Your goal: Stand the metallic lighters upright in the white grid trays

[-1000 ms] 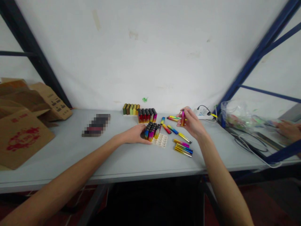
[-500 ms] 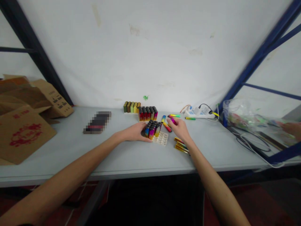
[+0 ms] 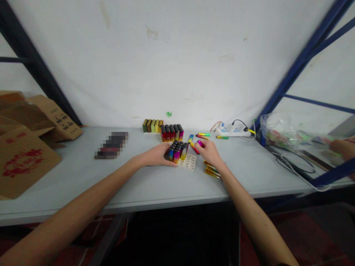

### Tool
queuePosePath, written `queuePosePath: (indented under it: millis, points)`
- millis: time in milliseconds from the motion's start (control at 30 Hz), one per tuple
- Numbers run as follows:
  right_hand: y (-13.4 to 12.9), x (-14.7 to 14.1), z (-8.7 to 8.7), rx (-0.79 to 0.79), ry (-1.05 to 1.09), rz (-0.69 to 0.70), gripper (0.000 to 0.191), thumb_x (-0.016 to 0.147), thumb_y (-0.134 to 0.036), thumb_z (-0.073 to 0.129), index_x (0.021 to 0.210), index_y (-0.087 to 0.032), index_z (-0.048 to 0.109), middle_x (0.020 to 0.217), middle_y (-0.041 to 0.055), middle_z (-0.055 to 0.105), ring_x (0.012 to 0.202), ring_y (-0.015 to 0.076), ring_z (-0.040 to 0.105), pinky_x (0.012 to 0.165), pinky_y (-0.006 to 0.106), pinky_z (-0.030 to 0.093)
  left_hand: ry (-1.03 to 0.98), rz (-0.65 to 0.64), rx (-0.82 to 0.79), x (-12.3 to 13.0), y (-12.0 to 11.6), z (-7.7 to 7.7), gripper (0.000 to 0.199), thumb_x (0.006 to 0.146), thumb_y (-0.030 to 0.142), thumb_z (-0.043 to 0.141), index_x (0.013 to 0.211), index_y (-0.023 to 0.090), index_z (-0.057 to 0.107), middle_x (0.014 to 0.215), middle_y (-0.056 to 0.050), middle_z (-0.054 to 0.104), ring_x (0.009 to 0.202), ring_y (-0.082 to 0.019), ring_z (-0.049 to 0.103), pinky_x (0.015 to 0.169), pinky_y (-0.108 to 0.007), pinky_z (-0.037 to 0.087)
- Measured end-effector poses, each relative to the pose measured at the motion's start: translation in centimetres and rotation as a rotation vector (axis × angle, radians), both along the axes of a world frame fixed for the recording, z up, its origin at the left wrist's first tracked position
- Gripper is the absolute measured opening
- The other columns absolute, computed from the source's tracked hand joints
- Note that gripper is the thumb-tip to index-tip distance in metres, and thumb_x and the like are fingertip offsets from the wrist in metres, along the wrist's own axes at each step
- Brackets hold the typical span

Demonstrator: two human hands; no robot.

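Note:
My left hand curls round the left end of a pale tray with round holes, thumb along its near side; its far fingers are partly hidden. Several shiny, multicoloured lighters with black tops stand upright in that tray's left part, and holes show at its right. Just right of the tray, my right hand pinches a purple lighter above the table. Under and beside this hand lie gold-coloured lighters. Blue-yellow and red lighters lie behind the tray.
Behind stand a full block of red and purple lighters and a green-yellow block. A power strip and loose lighters lie near the wall. Cardboard boxes are left, a pixelated dark item nearby. Another person's hand shows far right.
The view has shifted slightly, moving the scene a little left. My right hand, with the purple lighter, has moved slightly right relative to the tray. My left hand stays at the tray.

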State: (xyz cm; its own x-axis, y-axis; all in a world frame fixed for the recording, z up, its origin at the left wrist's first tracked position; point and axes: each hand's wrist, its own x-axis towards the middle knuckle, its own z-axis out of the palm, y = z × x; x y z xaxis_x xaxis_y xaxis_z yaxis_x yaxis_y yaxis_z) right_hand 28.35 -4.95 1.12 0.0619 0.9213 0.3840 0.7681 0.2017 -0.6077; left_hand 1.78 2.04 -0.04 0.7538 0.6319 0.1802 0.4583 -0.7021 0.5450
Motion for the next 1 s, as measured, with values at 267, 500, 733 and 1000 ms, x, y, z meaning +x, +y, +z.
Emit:
queuePosePath:
  millis: [267, 500, 733, 1000]
  points:
    - [-0.4, -0.4, 0.4, 0.073, -0.004, 0.039, 0.044, 0.098, -0.049, 0.053, 0.064, -0.023, 0.043, 0.059, -0.0032, 0.043, 0.061, 0.0143, 0.043, 0.061, 0.029, 0.03, 0.0, -0.034, 0.009, 0.1, -0.1, 0.3, 0.082, 0.07, 0.067, 0.086, 0.132, 0.018, 0.063, 0.134, -0.012, 0.07, 0.121, -0.036, 0.067, 0.106, -0.043, 0.051]
    - [-0.5, -0.2, 0.9, 0.072, -0.052, 0.261, 0.038, 0.109, -0.047, 0.04, 0.082, -0.023, 0.049, 0.076, 0.0001, 0.058, 0.072, 0.0173, 0.054, 0.071, 0.029, 0.041, -0.024, -0.055, -0.006, 0.0, 0.0, 0.2, 0.079, 0.072, 0.065, 0.086, 0.132, 0.019, 0.064, 0.134, -0.012, 0.07, 0.12, -0.036, 0.067, 0.103, -0.041, 0.052]
    - [-2.1, -0.6, 2.7, 0.017, -0.298, 0.314, 0.04, 0.109, -0.043, 0.047, 0.079, -0.02, 0.058, 0.07, 0.0014, 0.06, 0.065, 0.016, 0.053, 0.066, 0.029, 0.036, -0.036, -0.038, -0.011, 0.1, -0.1, 0.1, 0.076, 0.07, 0.065, 0.086, 0.126, 0.018, 0.066, 0.124, -0.011, 0.073, 0.114, -0.035, 0.068, 0.099, -0.04, 0.053]
    - [-3.0, -1.8, 3.4, -0.132, -0.211, 0.412, 0.023, 0.104, -0.036, 0.062, 0.092, -0.017, 0.067, 0.077, 0.0045, 0.074, 0.064, 0.0159, 0.063, 0.061, 0.026, 0.038, -0.02, -0.04, -0.004, 0.1, -0.2, 0.1, 0.074, 0.071, 0.063, 0.087, 0.126, 0.017, 0.066, 0.124, -0.012, 0.072, 0.115, -0.035, 0.068, 0.096, -0.04, 0.053]
